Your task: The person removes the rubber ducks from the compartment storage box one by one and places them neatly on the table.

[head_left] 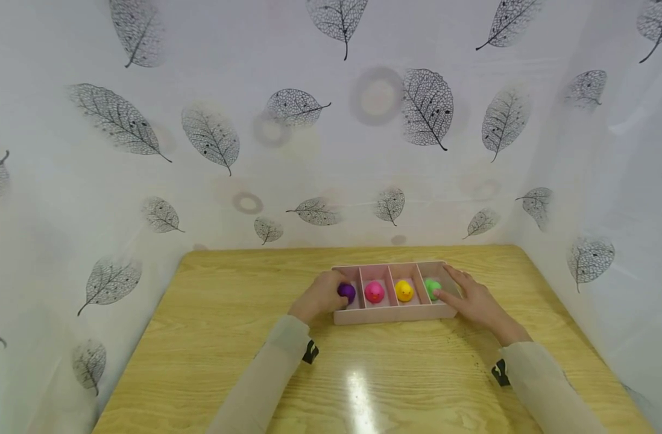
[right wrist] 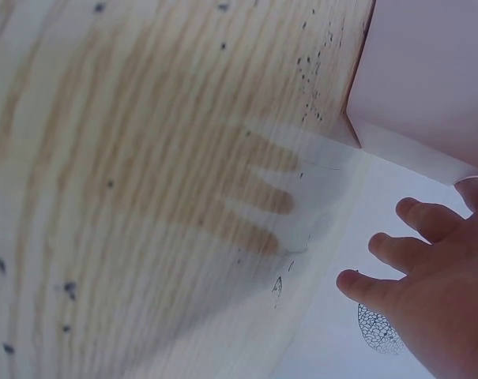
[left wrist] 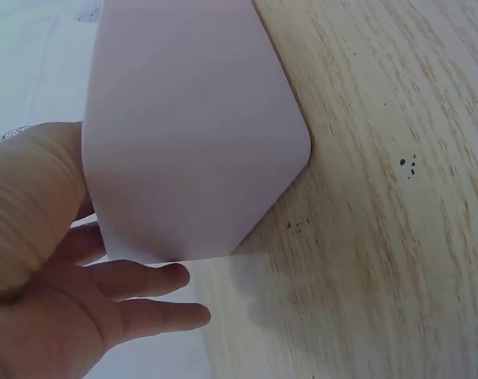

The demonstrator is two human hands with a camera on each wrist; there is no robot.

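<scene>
A long pink box [head_left: 396, 314] with several compartments in a row lies on the table, a small toy in each. My left hand [head_left: 321, 296] reaches over its left end and pinches a round purple toy [head_left: 346, 293] between thumb and fingers. In the left wrist view, the box's end wall hides part of that hand [left wrist: 65, 316], while two fingers stretch outside it. My right hand [head_left: 480, 304] is at the right end, thumb at a green toy [head_left: 432, 289], another finger along the rim. In the right wrist view, that hand's [right wrist: 452, 292] other fingers stick out straight.
A pink duck toy [head_left: 374, 293] and a yellow duck toy [head_left: 404, 291] sit in the middle compartments. The wooden table [head_left: 244, 283] ends at a white curtain [head_left: 244, 138] printed with dark leaves, which surrounds it at the back and sides.
</scene>
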